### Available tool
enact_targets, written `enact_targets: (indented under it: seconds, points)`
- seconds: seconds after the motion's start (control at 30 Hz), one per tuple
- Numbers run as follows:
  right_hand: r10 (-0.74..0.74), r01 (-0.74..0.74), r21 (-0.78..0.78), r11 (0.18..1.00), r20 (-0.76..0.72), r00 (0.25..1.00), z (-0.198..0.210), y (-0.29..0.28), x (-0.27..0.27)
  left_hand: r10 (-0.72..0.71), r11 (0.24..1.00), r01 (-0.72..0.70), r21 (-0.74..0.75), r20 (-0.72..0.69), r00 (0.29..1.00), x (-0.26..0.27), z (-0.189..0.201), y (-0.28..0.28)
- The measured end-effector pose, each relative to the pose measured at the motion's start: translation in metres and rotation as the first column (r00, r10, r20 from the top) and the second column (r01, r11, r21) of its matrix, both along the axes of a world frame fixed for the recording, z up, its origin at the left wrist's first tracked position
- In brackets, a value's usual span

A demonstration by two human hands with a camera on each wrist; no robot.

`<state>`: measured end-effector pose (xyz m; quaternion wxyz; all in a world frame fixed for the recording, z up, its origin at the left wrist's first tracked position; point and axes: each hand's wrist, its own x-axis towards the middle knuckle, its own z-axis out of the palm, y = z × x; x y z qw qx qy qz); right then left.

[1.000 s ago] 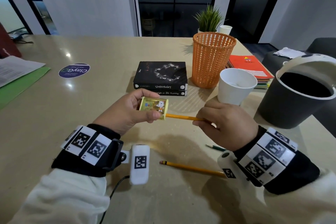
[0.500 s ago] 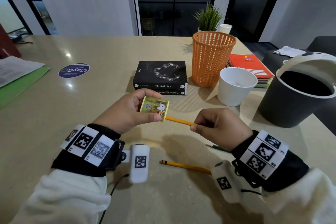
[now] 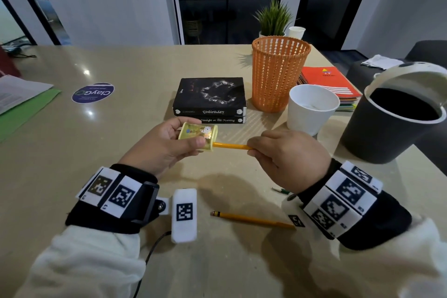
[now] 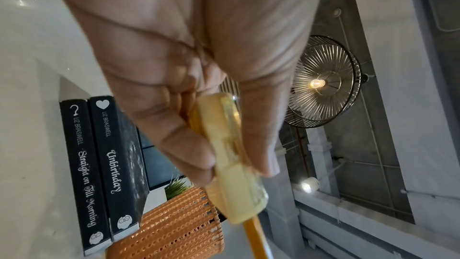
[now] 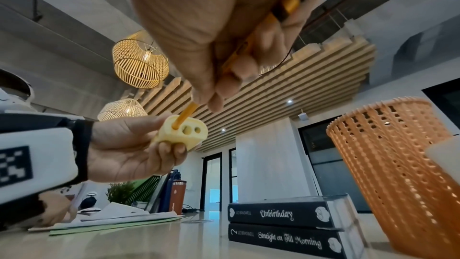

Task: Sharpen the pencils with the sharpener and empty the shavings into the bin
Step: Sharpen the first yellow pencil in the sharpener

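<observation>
My left hand [image 3: 167, 145] grips a yellow box sharpener [image 3: 198, 134] above the table, thumb on its near side. A yellow pencil [image 3: 231, 146] sticks into the sharpener's right end, and my right hand [image 3: 285, 157] pinches its shaft with curled fingers. In the right wrist view the pencil [image 5: 185, 116] enters the leftmost of three holes in the sharpener [image 5: 183, 132]. In the left wrist view the sharpener [image 4: 234, 164] sits between thumb and fingers. A second yellow pencil [image 3: 251, 219] lies on the table near me. The dark grey bin [image 3: 389, 128] stands open at the right.
Two stacked black books [image 3: 210, 100] lie beyond my hands. An orange mesh basket [image 3: 279, 75], a white cup [image 3: 310, 109] and an orange notebook [image 3: 331, 82] stand to the right. Papers on a green folder [image 3: 21, 104] lie far left. A green pen tip [image 3: 280, 190] shows by my right wrist.
My right hand has turned on the pencil and shifted its grip closer to the sharpener. The left hand tilted the sharpener slightly. The pencil on the table has not moved.
</observation>
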<state>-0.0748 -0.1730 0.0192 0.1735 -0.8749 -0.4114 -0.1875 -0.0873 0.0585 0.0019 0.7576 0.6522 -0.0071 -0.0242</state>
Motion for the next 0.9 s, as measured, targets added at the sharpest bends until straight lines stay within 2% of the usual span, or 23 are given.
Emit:
enact_targets:
  seconds: [0.2, 0.4, 0.53, 0.63, 0.73, 0.9]
  points:
    - [-0.001, 0.002, 0.003, 1.000, -0.121, 0.993, 0.001, -0.003, -0.001, -0.031, 0.999, 0.029, 0.046, 0.040, 0.999, 0.001, -0.002, 0.001]
    - [-0.074, 0.094, 0.043, 0.995, -0.328, 0.942, 0.002, -0.005, -0.002, -0.091, 0.992, 0.085, 0.089, 0.075, 0.993, 0.003, 0.002, 0.002]
    - [-0.116, 0.138, 0.035, 0.990, -0.365, 0.924, 0.003, -0.005, -0.003, -0.089, 0.989, 0.081, 0.123, 0.060, 0.994, 0.004, -0.001, 0.000]
    - [-0.134, 0.144, 0.008, 0.990, -0.315, 0.940, 0.005, -0.008, -0.002, -0.122, 0.987, 0.117, 0.112, 0.036, 0.992, 0.001, -0.003, -0.002]
    - [-0.173, 0.171, -0.028, 0.985, -0.186, 0.967, 0.006, -0.010, -0.003, -0.137, 0.988, 0.134, 0.078, 0.027, 0.990, -0.002, -0.003, -0.004]
    - [-0.111, 0.111, 0.018, 0.994, 0.009, 0.994, 0.005, -0.010, -0.006, -0.108, 0.994, 0.107, 0.022, 0.055, 0.993, -0.002, -0.003, -0.004]
